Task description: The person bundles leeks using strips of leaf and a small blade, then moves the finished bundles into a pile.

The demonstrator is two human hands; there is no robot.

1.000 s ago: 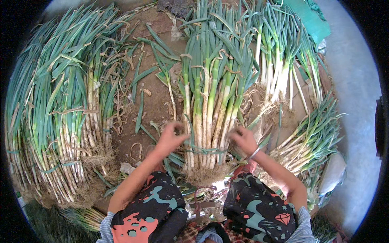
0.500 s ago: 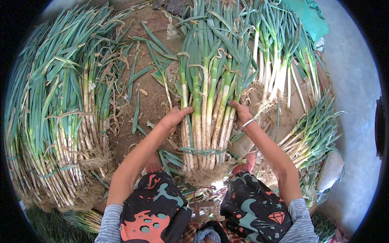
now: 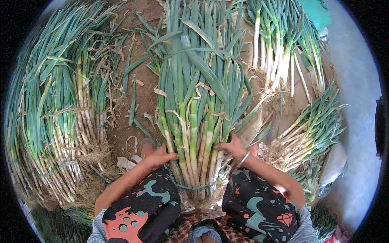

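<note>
A large bundle of long green onions point(image 3: 196, 148) stands between my knees, its roots toward me and its green leaves pointing away. A green tie point(image 3: 195, 187) circles the pale stalks just above the roots. My left hand point(image 3: 159, 157) grips the bundle's left side, thumb across the front stalks. From the right, my right hand point(image 3: 234, 148) grips the other side at about the same height, with a pale bangle point(image 3: 243, 159) on that wrist. Most fingers of both hands are hidden behind the stalks.
Tied bundles of green onions point(image 3: 60, 121) lie along the left. Whiter, cleaner-looking green onions point(image 3: 279, 52) lie at the far right, with a smaller, root-ended pile point(image 3: 302, 133) nearer. Loose leaves are scattered on the brown ground point(image 3: 127, 97). A green sheet point(image 3: 317, 14) is at the upper right.
Both hands have drawn the green onion bundle toward me, so its roots are now closer between my knees. My grip stays on both sides of it.
</note>
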